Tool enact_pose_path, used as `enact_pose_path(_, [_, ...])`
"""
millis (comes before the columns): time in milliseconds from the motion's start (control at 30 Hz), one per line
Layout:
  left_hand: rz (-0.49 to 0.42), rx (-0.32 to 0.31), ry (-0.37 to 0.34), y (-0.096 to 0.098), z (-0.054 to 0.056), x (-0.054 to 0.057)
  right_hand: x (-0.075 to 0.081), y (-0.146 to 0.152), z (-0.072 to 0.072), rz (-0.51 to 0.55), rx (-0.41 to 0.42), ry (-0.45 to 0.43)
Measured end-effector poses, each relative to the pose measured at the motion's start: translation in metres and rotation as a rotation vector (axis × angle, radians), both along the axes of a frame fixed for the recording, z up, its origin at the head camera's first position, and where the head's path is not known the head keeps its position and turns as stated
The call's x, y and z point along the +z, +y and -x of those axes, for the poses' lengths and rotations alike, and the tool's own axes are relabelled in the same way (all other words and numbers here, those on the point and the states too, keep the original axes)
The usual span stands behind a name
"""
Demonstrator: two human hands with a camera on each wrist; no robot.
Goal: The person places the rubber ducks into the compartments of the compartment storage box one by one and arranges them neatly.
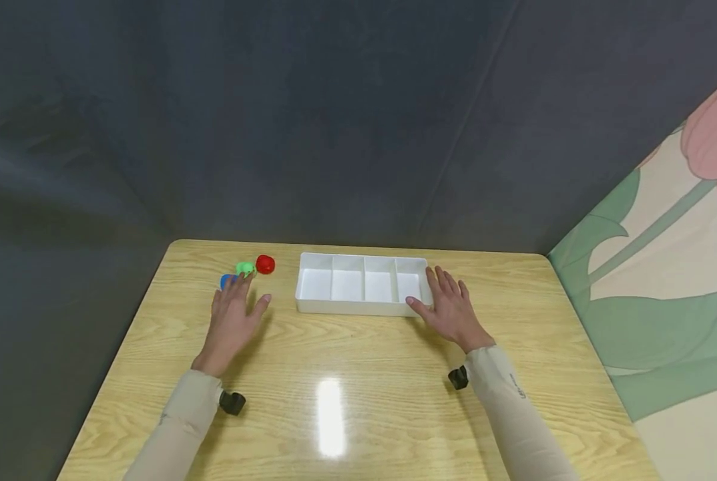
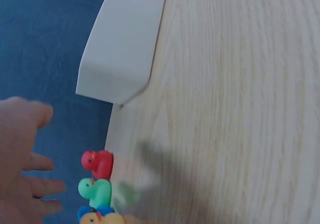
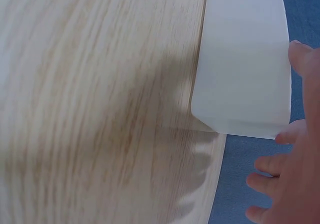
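Note:
My left hand [image 1: 233, 321] hovers with spread fingers over small rubber ducks at the table's left, holding nothing. Among them are a red duck [image 1: 265, 264], a green duck [image 1: 246, 268] and a blue duck [image 1: 227, 280], partly behind my fingers in the head view. A yellow-orange duck [image 2: 102, 219] shows in the left wrist view, cut off by the frame. At the right end of a long white tray [image 1: 358, 307] is my right hand [image 1: 451, 310], fingers extended. Its thumb and index finger lie at the tray's rim; whether they press on it I cannot tell.
The tray has several compartments in a row, with bare floors. It stands near the back edge of the wooden table [image 1: 382, 374], before a dark curtain [image 1: 334, 133]. A flower-patterned cloth [image 1: 665, 300] borders the right side. Each wrist carries a small black camera.

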State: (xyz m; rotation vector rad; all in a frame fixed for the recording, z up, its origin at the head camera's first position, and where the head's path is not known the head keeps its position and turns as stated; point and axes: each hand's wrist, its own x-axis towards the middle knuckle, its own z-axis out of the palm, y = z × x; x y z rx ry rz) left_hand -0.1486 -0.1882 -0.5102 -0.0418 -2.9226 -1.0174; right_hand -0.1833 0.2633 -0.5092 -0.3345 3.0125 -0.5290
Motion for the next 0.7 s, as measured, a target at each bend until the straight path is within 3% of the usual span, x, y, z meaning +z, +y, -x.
enact_pose_path(167, [-0.047,0.054,0.092,-0.011,-0.002,-0.005,0.001,-0.001,0.0,0.007,-0.003,-0.015])
enact_pose_path(333, [-0.064,0.146,0.154,-0.019,-0.003,-0.01,0.002,-0.001,0.0,0.01,-0.006,-0.016])
enact_pose_path(533, [-0.067,0.233,0.183,-0.027,-0.008,-0.015,0.001,0.0,0.0,0.011,-0.008,-0.015])
enact_pose_path(700, [-0.055,0.273,0.148,-0.032,-0.01,-0.021,-0.001,0.0,0.0,0.021,-0.008,-0.016])
